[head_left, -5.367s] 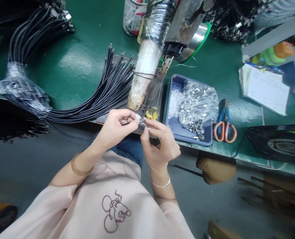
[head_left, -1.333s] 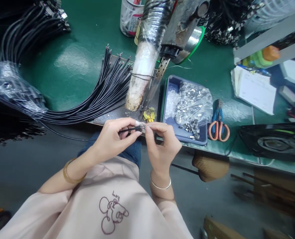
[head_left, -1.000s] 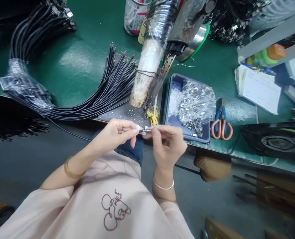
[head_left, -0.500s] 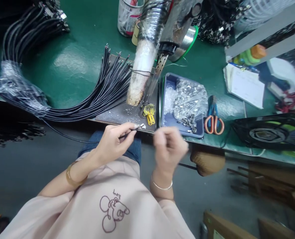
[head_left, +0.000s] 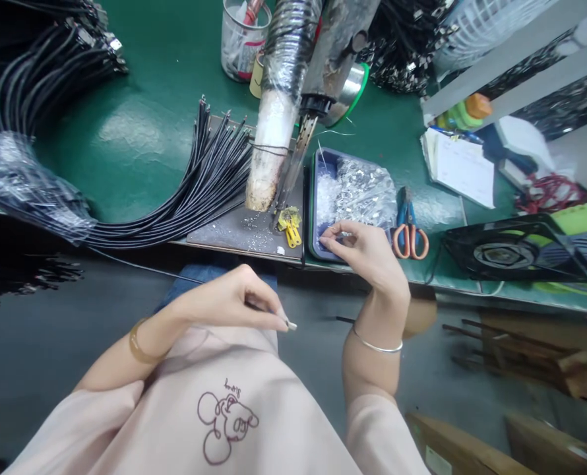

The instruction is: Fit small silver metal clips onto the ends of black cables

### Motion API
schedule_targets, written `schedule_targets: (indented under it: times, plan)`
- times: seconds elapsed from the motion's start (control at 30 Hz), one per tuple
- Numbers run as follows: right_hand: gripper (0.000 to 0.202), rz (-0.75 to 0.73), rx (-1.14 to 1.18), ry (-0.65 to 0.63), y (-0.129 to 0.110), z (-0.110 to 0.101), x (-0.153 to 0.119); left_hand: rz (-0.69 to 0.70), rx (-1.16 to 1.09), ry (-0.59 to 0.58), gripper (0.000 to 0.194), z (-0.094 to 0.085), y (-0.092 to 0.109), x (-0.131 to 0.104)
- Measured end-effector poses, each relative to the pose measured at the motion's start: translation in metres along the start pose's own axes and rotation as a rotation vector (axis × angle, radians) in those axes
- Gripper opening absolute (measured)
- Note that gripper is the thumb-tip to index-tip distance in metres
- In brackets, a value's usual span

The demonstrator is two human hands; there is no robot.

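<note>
My left hand (head_left: 241,300) is over my lap, thumb and fingers pinched on the end of a black cable (head_left: 148,268). A small pale tip (head_left: 292,325) sticks out past the fingertips. The cable trails left to a bundle of black cables (head_left: 140,231), and part of it is hidden behind the hand. My right hand (head_left: 367,257) reaches over the front of the blue tray (head_left: 318,245), its thumb and forefinger pressed together; anything between them is too small to make out. In the tray lie a plastic bag of small metal parts (head_left: 365,191) and clear bits (head_left: 326,198).
A soldering tool (head_left: 298,158) and a wrapped white tube (head_left: 268,152) hang above a dark board (head_left: 224,231) with a yellow clip (head_left: 291,231). Right of the tray are cutters (head_left: 409,227), a notepad (head_left: 459,165) and a black fan (head_left: 516,254). A solder spool (head_left: 345,99) stands behind.
My left hand has drawn back from the board's edge toward my lap, bringing the cable end. My right hand has moved right and forward to the tray. The view has shifted slightly.
</note>
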State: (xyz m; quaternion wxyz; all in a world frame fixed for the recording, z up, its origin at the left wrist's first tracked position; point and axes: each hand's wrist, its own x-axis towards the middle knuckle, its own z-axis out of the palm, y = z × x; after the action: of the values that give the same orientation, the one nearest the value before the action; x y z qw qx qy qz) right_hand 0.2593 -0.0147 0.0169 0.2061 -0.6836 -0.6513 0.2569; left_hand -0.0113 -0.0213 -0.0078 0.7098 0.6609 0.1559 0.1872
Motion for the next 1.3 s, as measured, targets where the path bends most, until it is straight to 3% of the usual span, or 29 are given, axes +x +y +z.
schedule_targets:
  times: [0.07, 0.17, 0.3, 0.37, 0.53, 0.7, 1.3]
  plan:
    - [0.015, 0.016, 0.024, 0.046, -0.003, 0.001, -0.003, -0.091, -0.182, 0.112, 0.017, -0.01, -0.003, -0.002]
    - [0.015, 0.056, 0.039, 0.273, -0.007, 0.003, -0.012, -0.113, -0.312, 0.379, 0.02, -0.015, -0.008, 0.0]
    - [0.013, -0.003, 0.156, 0.666, -0.019, 0.011, -0.027, -0.09, -0.307, 0.605, 0.019, -0.009, -0.007, 0.01]
    - [0.01, -0.074, 0.286, 0.734, -0.029, 0.019, -0.035, -0.066, -0.248, 0.671, 0.016, -0.002, -0.004, 0.015]
    - [0.002, -0.136, 0.49, 0.474, -0.05, 0.054, -0.048, 0.025, 0.017, 0.836, 0.01, 0.012, 0.001, 0.022]
    - [0.02, -0.156, 0.418, 0.414, -0.06, 0.082, -0.045, 0.08, 0.191, 0.879, 0.012, 0.018, -0.003, 0.02]
    - [0.021, -0.179, 0.433, 0.376, -0.063, 0.081, -0.044, 0.17, 0.369, 0.868, 0.02, 0.019, -0.003, 0.02]
